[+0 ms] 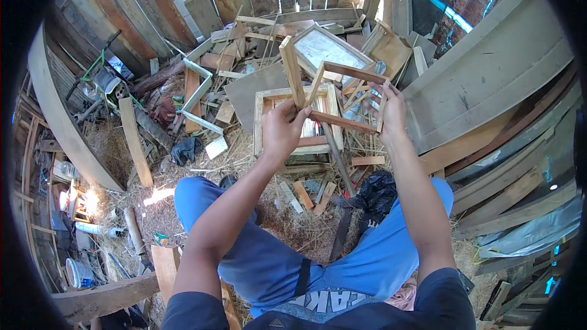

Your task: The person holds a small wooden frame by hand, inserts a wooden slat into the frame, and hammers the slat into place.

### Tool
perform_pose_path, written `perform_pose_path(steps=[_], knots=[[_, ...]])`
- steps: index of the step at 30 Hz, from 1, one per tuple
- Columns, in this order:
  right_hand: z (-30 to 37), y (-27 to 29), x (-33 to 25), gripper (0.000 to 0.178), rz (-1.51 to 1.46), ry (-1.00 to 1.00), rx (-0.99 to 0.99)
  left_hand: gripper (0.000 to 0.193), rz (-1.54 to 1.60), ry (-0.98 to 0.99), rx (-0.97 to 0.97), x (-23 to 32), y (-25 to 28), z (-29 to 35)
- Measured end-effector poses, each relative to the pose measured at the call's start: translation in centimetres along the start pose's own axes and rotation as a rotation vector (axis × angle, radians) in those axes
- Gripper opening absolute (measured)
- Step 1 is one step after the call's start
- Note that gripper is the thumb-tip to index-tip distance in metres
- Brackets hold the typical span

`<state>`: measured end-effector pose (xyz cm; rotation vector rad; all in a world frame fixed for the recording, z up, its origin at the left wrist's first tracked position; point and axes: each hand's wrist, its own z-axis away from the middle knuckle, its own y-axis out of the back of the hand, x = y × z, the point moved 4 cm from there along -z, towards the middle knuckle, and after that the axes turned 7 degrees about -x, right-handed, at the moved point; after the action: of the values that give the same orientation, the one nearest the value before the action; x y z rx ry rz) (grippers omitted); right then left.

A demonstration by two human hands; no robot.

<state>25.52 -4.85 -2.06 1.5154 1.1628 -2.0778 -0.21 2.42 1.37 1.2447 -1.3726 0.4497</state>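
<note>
A small rectangular wooden frame [343, 121] is held up in front of me, over a wooden crate [260, 128]. My left hand [282, 127] closes around its near left corner. From that same hand a longer wooden stick [291, 68] rises upright; whether the two are joined is hidden by my fingers. My right hand [390, 107] grips the frame's right side, thumb and fingers around the slat. Beneath the frame, a long dark bar [338, 160] leans against the crate's front. Small items inside the crate are partly covered and too small to name.
Wood offcuts [304, 195] and a black plastic bag [375, 192] lie near my legs. Behind the crate are a pale framed panel [330, 49] and heaped scrap wood. A large board [483, 73] leans at right; a plank [136, 140] stands at left.
</note>
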Motion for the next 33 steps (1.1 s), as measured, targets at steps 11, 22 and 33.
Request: perform_pose_path(steps=[11, 22, 33], knots=[[0.32, -0.25, 0.02, 0.036, -0.033, -0.022, -0.032, 0.028, 0.004, -0.078, 0.004, -0.01, 0.04, -0.26], [0.54, -0.06, 0.16, 0.036, -0.033, -0.036, -0.004, 0.031, 0.096, 0.012, -0.035, -0.07, -0.07, -0.51], [0.58, 0.05, -0.08, 0.039, 0.015, -0.037, 0.004, 0.046, 0.169, -0.035, -0.060, -0.05, -0.32, -0.43]])
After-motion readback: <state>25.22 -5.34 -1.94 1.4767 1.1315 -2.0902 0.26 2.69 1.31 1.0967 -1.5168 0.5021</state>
